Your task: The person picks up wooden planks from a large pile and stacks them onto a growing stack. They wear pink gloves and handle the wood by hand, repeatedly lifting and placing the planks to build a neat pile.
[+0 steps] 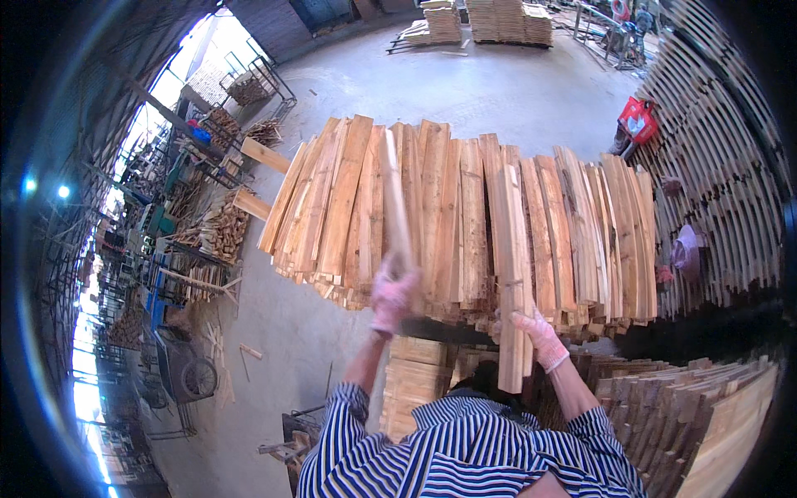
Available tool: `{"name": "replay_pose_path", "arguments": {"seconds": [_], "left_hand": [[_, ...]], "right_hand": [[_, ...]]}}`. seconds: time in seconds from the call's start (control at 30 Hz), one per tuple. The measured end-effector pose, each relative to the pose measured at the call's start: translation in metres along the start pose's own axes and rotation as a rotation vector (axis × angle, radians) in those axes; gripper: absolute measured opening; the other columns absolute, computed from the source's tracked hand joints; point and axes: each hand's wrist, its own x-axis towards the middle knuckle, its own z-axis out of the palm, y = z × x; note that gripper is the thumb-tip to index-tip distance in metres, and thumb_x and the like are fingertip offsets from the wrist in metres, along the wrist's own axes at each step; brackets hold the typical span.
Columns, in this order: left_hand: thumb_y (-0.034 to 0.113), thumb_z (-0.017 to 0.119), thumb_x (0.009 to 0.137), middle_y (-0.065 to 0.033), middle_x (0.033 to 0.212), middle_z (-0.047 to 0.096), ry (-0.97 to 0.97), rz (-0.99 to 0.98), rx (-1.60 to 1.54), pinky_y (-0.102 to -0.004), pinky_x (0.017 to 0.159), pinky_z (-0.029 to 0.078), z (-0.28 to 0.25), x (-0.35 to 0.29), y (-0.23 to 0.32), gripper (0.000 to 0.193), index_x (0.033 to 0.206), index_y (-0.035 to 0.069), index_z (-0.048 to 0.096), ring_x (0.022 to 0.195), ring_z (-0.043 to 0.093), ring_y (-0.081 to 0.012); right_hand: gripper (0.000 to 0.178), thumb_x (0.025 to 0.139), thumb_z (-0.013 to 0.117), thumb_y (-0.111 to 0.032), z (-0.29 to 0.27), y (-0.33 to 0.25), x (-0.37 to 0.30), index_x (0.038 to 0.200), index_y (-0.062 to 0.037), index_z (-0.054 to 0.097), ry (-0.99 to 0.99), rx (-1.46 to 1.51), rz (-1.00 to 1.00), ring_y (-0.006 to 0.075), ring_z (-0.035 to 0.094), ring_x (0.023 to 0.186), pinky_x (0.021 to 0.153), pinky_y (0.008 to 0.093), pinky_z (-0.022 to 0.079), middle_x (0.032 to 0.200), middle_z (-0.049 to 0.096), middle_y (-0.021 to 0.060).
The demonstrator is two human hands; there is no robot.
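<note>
Woodyard floor [498, 91]: left hand [393, 297] grip closed on narrow slat [395, 199]; right hand [540, 336] grip closed on plank [513, 274] atop stack [349, 199].

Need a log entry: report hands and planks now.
Left hand gripping a thin wooden strip. Right hand gripping a plank at the stack edge. Nothing obstructing either.

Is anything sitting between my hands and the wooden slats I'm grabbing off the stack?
Nothing visible. The left hand already grips a thin slat angled up over the stack, and the right hand holds a plank at its near end.
</note>
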Motion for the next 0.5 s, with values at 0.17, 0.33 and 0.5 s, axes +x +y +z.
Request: {"name": "replay_pose_path", "arguments": {"seconds": [0.17, 0.33, 0.5], "left_hand": [[0.022, 0.076, 0.091, -0.0195, 0.146, 0.052, -0.262, -0.096, -0.031, -0.0405, 0.114, 0.037, 0.106, -0.139, -0.017, 0.073, 0.151, -0.002, 0.041, 0.134, 0.05, -0.0306], [0.043, 0.071, 0.093, -0.0198, 0.129, 0.06, -0.434, -0.113, 0.249, -0.04, 0.108, 0.042, 0.094, -0.099, -0.031, 0.063, 0.143, 0.008, 0.054, 0.124, 0.056, -0.0301], [0.033, 0.065, 0.098, -0.0148, 0.131, 0.059, -0.396, -0.592, -0.316, -0.0402, 0.095, 0.053, 0.162, -0.015, -0.023, 0.067, 0.153, 0.005, 0.04, 0.12, 0.057, -0.0244]], "right_hand": [[0.105, 0.083, 0.083, -0.017, -0.006, 0.021, 0.031, 0.162, -0.0095, 0.014, -0.07, -0.055, -0.082, 0.0181, 0.063, 0.109, 0.094, 0.0335, 0.054, 0.127, 0.064, 0.0083], [0.113, 0.081, 0.084, -0.018, -0.022, 0.024, 0.021, 0.163, -0.0099, 0.008, -0.019, -0.142, -0.04, 0.0207, 0.053, 0.127, 0.108, 0.0357, 0.044, 0.143, 0.054, 0.0111], [0.114, 0.08, 0.086, -0.026, -0.008, 0.02, -0.024, 0.162, -0.0072, 0.01, 0.074, -0.525, -0.103, 0.022, 0.054, 0.128, 0.107, 0.0354, 0.046, 0.146, 0.052, 0.0152]]}}
